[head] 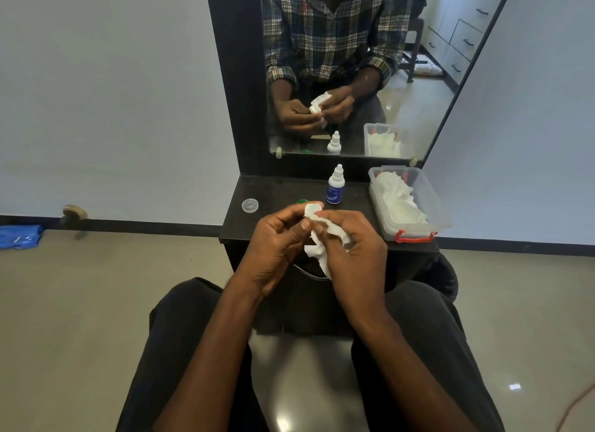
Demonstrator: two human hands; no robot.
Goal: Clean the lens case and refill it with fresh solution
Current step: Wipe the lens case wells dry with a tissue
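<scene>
Black worktop [283, 190] below a wall mirror [354, 61]: a seated person's left hand [277, 238] pinches a small white lens case [312, 210], mostly hidden, while the right hand [357, 241] curls around crumpled white tissue [335, 230] pressed against it. Behind stand a blue-labelled solution bottle [335, 186], a clear round cap [250, 205], a half-hidden green cap [302, 202] and a clear tissue-filled box [415, 228].

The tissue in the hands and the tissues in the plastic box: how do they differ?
The tissue is crumpled, gripped by the left hand and right hand above the lap; the tissues in the box lie loose and untouched inside the clear plastic box on the shelf. Both are white.
</scene>
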